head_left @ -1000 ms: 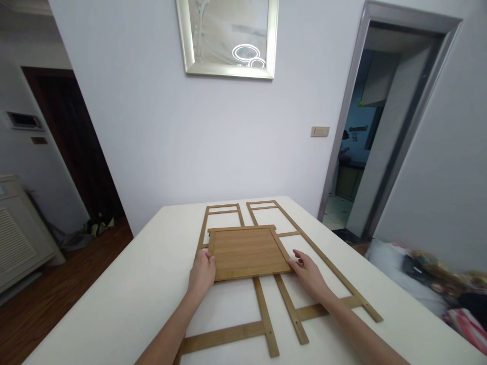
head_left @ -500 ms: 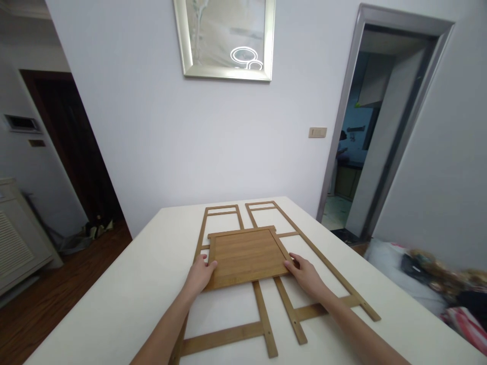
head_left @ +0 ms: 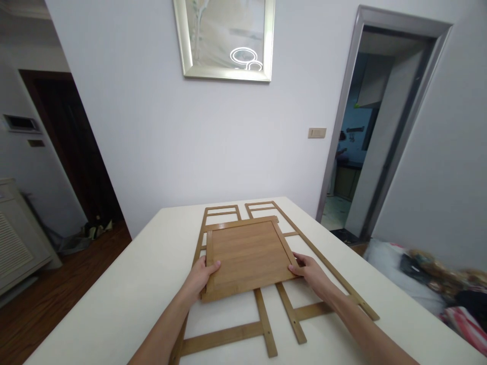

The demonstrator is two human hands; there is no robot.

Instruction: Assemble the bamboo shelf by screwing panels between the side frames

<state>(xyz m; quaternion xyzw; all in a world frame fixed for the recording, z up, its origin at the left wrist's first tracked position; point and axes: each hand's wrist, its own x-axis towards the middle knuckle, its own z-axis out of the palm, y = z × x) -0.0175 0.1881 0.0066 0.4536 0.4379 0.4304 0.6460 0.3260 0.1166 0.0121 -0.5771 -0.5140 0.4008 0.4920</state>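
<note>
A square bamboo panel [head_left: 247,253] is lifted at its near edge and tilts up toward me. My left hand [head_left: 201,276] grips its left near corner, thumb on top. On the other side, my right hand [head_left: 310,271] grips the right near corner. Beneath it, two long bamboo ladder-like frames [head_left: 266,317] lie flat side by side on the white table [head_left: 125,294], running away from me.
The wall ahead carries a framed picture [head_left: 224,40] and a switch [head_left: 317,133]. An open doorway [head_left: 365,142] is at the right, a dark doorway [head_left: 72,152] at the left. Cluttered bedding [head_left: 437,284] lies beside the table's right edge.
Both hands closed on the panel's near corners and raised its near edge off the frames; the panel now stands steeper and nearer to me.
</note>
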